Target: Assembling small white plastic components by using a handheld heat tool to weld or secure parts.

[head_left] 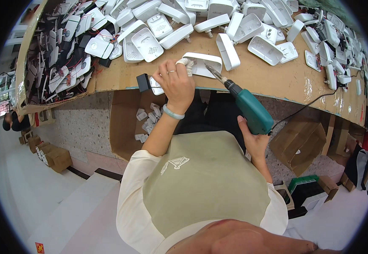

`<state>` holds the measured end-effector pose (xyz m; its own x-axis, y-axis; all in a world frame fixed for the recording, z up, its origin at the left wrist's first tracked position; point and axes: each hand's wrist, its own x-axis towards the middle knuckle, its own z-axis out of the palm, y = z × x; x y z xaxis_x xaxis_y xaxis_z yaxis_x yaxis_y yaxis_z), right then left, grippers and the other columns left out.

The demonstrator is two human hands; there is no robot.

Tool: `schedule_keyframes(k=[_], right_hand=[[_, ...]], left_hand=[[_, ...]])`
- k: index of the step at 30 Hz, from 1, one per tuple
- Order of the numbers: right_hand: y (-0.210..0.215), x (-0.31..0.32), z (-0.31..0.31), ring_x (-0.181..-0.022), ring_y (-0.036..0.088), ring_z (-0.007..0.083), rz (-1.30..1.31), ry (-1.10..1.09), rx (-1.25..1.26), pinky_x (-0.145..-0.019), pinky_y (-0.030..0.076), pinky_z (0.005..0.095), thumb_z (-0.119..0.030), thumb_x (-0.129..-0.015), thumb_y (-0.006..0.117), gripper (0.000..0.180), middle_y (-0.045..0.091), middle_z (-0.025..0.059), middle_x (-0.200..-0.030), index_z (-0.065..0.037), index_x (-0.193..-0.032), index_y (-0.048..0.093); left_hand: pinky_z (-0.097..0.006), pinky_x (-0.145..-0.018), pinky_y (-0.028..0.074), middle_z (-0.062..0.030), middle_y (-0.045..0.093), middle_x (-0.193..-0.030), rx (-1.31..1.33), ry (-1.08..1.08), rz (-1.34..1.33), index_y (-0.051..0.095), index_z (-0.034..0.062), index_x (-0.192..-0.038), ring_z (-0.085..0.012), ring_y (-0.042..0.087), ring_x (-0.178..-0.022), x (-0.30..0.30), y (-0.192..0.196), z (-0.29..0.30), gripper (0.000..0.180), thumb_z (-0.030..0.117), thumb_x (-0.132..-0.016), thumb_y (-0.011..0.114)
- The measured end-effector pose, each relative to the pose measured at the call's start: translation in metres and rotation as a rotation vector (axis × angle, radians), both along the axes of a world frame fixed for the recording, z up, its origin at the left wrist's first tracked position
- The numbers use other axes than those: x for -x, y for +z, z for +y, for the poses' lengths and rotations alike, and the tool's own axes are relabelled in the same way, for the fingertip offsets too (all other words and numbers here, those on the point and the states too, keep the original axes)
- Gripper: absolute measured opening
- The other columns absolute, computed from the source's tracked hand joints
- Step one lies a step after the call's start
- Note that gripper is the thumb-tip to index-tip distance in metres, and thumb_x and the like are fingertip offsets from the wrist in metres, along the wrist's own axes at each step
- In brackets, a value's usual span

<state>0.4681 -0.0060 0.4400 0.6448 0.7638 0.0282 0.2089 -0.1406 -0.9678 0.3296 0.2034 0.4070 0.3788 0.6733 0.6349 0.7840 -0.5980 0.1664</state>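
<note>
In my right hand (255,142) is a teal electric screwdriver (255,111), held by its rear end. The metal bit points up and left into a hollow white plastic housing (207,63) near the table's front edge. My left hand (176,84) grips that housing at its left end, with white wrapping on a fingertip and a pale bangle at the wrist. The fingers hide that end of the housing. Beside this hand lie a small black block (143,82) and a white piece (156,86), partly covered by the hand.
Many white housings (148,44) are heaped along the back of the cardboard-covered table (272,78). A carton (21,70) at left holds white and black parts with wires. A black cord (304,106) trails right from the screwdriver. Below stands an open box (122,127) with small white pieces.
</note>
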Motion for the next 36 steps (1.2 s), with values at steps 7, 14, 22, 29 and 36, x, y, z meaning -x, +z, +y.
schedule_keyframes(k=[7, 14, 22, 29, 36], right_hand=[[0.012, 0.002, -0.006, -0.074, 0.063, 0.0083, 0.073, -0.128, -0.044, -0.07, 0.051, 0.0247, -0.003, -0.085, 0.081, 0.014, 0.07, 0.0012, -0.083, 0.001, -0.095, 0.073], [0.014, 0.0, -0.004, -0.078, 0.064, 0.0086, 0.069, -0.151, -0.108, -0.073, 0.052, 0.0246, -0.002, -0.085, 0.081, 0.018, 0.071, 0.0018, -0.087, 0.0, -0.101, 0.072], [0.002, -0.005, -0.014, -0.074, 0.059, 0.0093, 0.048, -0.197, -0.088, -0.063, 0.048, 0.023, 0.005, -0.086, 0.076, 0.043, 0.069, 0.0077, -0.109, 0.001, -0.126, 0.062], [0.022, -0.002, -0.001, -0.067, 0.054, 0.01, 0.08, -0.182, -0.106, -0.06, 0.047, 0.0248, 0.008, -0.088, 0.07, 0.043, 0.067, 0.0112, -0.117, 0.002, -0.128, 0.058], [0.022, 0.007, 0.014, -0.068, 0.054, 0.0089, 0.046, -0.115, -0.169, -0.059, 0.046, 0.0237, 0.009, -0.088, 0.069, 0.044, 0.067, 0.0124, -0.122, 0.001, -0.129, 0.057]], left_hand=[[-0.047, -0.086, 0.036, -0.0137, 0.059, -0.102, 0.001, -0.013, -0.009, 0.058, 0.0009, -0.091, -0.0321, 0.055, -0.101, -0.002, 0.002, -0.002, 0.018, -0.002, -0.074, 0.063], [-0.045, -0.086, 0.04, -0.0157, 0.066, -0.095, 0.184, -0.078, -0.087, 0.061, -0.0007, -0.099, -0.0354, 0.061, -0.093, 0.001, 0.001, -0.001, 0.015, 0.002, -0.085, 0.065], [-0.042, -0.07, 0.049, -0.0195, 0.062, -0.086, 0.691, -0.135, -0.444, 0.057, -0.0021, -0.098, -0.0379, 0.063, -0.079, 0.074, 0.044, -0.021, 0.015, 0.007, -0.093, 0.067], [-0.03, -0.069, 0.057, -0.0039, 0.071, -0.093, 1.683, -0.193, -0.896, 0.063, 0.0015, -0.107, -0.0124, 0.068, -0.077, 0.271, -0.068, -0.043, 0.014, 0.003, -0.093, 0.061], [-0.042, -0.068, 0.057, -0.016, 0.072, -0.08, 1.501, 0.163, -0.205, 0.071, -0.0011, -0.094, -0.0307, 0.072, -0.077, 0.398, -0.391, -0.177, 0.02, 0.018, -0.091, 0.064]])
